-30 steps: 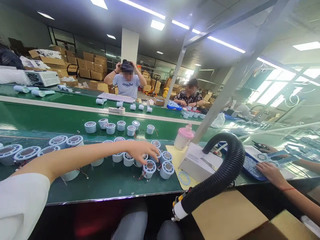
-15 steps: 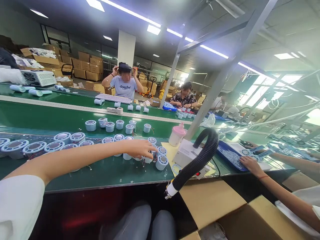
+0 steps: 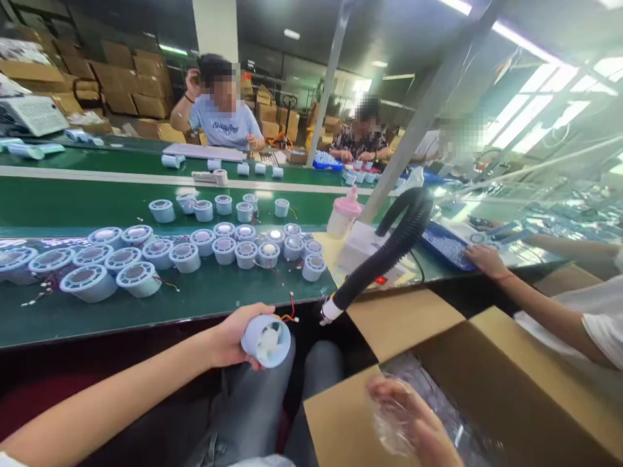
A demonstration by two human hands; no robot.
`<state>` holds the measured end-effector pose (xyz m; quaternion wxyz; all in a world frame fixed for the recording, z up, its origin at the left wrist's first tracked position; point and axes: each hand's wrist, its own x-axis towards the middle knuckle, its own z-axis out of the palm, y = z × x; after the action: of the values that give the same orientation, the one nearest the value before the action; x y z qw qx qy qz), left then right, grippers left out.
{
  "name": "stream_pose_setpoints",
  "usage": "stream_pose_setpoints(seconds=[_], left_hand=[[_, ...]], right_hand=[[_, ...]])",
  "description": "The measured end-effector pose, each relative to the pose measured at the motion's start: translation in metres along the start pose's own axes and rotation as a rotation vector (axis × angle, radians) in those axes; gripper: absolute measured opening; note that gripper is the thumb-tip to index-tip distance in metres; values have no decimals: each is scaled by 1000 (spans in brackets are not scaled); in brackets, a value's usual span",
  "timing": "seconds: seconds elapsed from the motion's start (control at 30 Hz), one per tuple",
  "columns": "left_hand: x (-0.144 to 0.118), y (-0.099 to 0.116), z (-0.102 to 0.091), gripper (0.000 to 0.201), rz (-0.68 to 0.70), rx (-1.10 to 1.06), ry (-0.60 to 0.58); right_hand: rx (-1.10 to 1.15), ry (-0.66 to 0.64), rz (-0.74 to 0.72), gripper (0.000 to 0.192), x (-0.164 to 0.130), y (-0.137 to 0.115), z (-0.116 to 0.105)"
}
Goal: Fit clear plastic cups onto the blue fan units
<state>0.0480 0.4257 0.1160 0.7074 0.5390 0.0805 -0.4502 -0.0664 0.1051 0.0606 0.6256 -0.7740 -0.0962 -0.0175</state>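
Note:
In my left hand (image 3: 233, 337) is a light blue round fan housing (image 3: 250, 334), its open end tilted toward me with a white fan part inside. Thin red and yellow wires with small white plugs trail from its far side. My right hand (image 3: 418, 415), blurred by motion, is closed on a clear plastic piece (image 3: 392, 428) above an open cardboard box (image 3: 341, 408); I cannot tell whether the piece is a cover or a bag. Several similar fan housings (image 3: 185, 257) stand in rows on the green bench (image 3: 195, 305).
A black flexible hose (image 3: 374, 253) with a white nozzle hangs over the bench edge, joined to a white device (image 3: 363, 243). Beside it stands a pink-lidded bottle (image 3: 344, 214). A co-worker's hand (image 3: 487, 259) rests at a blue tray (image 3: 445, 250) on the right. Two people sit opposite.
My left hand has drawn back from the bench toward my lap, now holding a fan housing. My right hand has come into view with clear plastic. The view has tilted downward.

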Motion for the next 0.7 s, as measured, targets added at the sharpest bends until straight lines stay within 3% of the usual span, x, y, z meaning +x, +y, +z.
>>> stream_pose_setpoints(seconds=[0.03,0.1,0.17,0.23,0.3,0.43,0.5,0.6,0.7], left_hand=[[0,-10,5,36,-36,-37,-36],[0,-24,16,31,-66,3,-109],[-2,-29,23,31,-53,145,-161],[-3,-30,27,32,-4,328,-185],[-6,-30,30,31,94,543,-175],[-16,-32,37,24,395,1085,-14],[-20,-34,41,23,470,1243,36],[-21,-39,44,23,522,1269,69],[-18,-45,43,20,581,1173,74]], right_hand=[[-66,-59,-33,37,4,-12,17],[-506,-164,-255,42,15,-34,48],[-776,-158,-419,46,24,-49,72],[-926,-121,-461,47,31,-56,88],[-1005,-108,-392,46,35,-56,96],[-929,-216,-210,27,39,-49,97],[-801,-282,-149,17,40,-47,94],[-623,-324,-55,8,41,-47,87],[-558,-322,-10,13,41,-49,85]])
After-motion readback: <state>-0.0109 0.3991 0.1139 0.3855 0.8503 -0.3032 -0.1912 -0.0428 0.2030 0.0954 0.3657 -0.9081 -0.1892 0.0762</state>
